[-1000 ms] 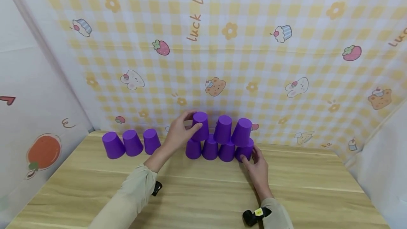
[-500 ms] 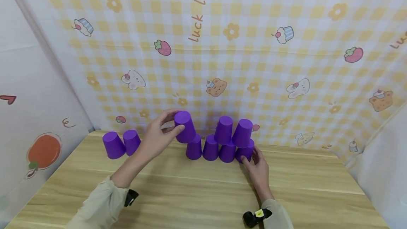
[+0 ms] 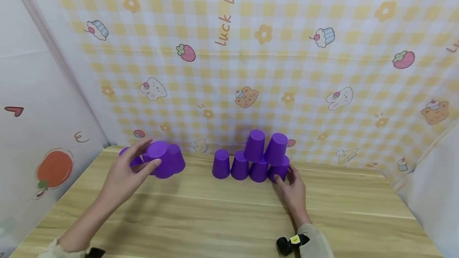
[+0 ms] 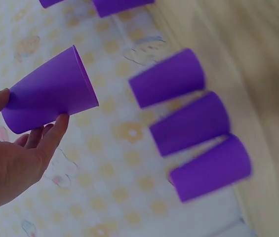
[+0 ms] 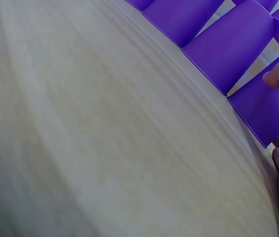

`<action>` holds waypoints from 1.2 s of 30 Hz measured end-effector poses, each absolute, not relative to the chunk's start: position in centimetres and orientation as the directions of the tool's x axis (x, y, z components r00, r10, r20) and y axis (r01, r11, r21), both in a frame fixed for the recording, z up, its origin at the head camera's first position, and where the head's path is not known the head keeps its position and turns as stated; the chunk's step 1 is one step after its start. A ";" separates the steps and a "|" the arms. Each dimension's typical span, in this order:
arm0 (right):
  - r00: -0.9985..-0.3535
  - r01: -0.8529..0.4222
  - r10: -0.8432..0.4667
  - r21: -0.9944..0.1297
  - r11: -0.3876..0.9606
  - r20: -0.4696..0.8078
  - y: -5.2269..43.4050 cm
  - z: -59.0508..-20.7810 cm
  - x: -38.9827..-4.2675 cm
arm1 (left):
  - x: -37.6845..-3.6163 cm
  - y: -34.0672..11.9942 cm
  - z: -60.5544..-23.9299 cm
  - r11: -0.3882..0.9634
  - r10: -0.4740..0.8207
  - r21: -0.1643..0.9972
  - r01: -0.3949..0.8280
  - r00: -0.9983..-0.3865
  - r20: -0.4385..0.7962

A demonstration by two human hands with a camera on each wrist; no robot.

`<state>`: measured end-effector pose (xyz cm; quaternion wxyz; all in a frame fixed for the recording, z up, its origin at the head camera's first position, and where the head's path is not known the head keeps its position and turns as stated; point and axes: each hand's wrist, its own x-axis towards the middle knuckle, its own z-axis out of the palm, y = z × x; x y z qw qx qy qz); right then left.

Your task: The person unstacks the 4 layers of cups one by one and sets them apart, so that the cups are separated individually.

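Purple cup (image 3: pixel 159 161), mouth down at left of frame, gripped by left hand (image 3: pixel 121 176); right hand (image 3: pixel 295 194) grips bottom-row end cup (image 3: pixel 279 170), right of centre. Judgement: carry level, brace lightly.

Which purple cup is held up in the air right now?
The cup in the left hand; the other cups stand on the table or atop the bottom row.

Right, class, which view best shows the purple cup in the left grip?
The left wrist view: the purple cup appears clear of three inverted cups, its side and rim visible. The head view shows it from above, overlapping others; the right wrist view lacks it.
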<state>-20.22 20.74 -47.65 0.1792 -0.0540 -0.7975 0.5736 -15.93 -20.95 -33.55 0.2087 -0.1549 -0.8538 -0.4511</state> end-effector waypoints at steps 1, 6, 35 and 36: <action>-0.930 -0.121 0.292 -0.935 0.332 0.224 20.7 -47.6 -20.2 | -15.7 -21.7 -33.9 0.565 0.063 0.701 0.435 -0.870 0.489; -0.931 -0.118 0.293 -0.937 0.328 0.219 20.8 -47.6 -20.2 | -15.0 -24.5 -35.5 0.605 -0.001 0.702 0.375 -0.882 0.472; -0.927 -0.119 0.294 -0.927 0.356 0.232 20.8 -47.7 -20.2 | -18.0 -32.3 -43.6 0.735 -0.245 0.674 0.075 -0.897 0.367; -0.928 -0.119 0.292 -0.926 0.357 0.232 20.8 -47.7 -20.2 | -18.1 -32.3 -43.6 0.733 -0.246 0.677 0.067 -0.902 0.356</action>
